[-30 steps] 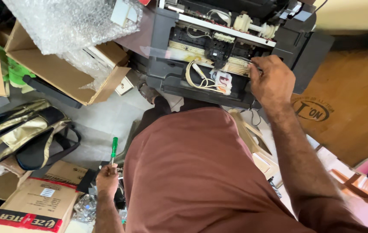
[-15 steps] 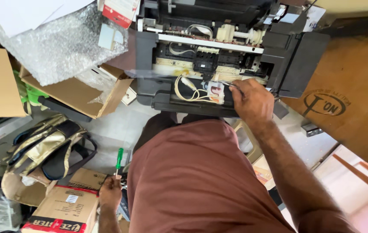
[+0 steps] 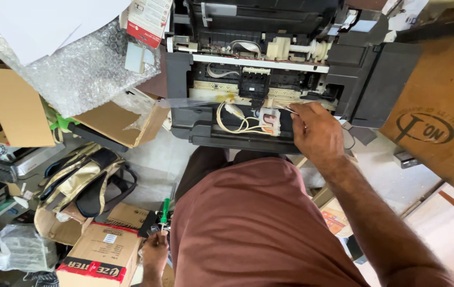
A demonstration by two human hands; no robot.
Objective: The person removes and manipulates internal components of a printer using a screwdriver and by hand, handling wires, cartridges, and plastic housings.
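Observation:
An opened black printer (image 3: 381, 90) lies ahead of me with its insides bare: a white rail, a black carriage (image 3: 252, 85) and pale tubes (image 3: 235, 123) looped at its front. My right hand (image 3: 316, 130) rests at the printer's front edge, its fingers closed on a thin metal tool whose tip points left toward a small white part (image 3: 269, 121). My left hand (image 3: 155, 252) is low beside my thigh, gripping a green-handled screwdriver (image 3: 165, 210) that stands upright. My lap in a brown garment fills the bottom centre.
Bubble wrap (image 3: 78, 69) and open cardboard boxes (image 3: 115, 122) crowd the upper left. A gold-and-black bag (image 3: 86, 180) and a closed carton (image 3: 102, 255) sit on the floor at left. A large brown cardboard box (image 3: 439, 122) stands at right. Pale floor shows between them.
My right hand slid left and down along the printer's front to the white part. The left hand with the screwdriver dropped lower in view as my head moved.

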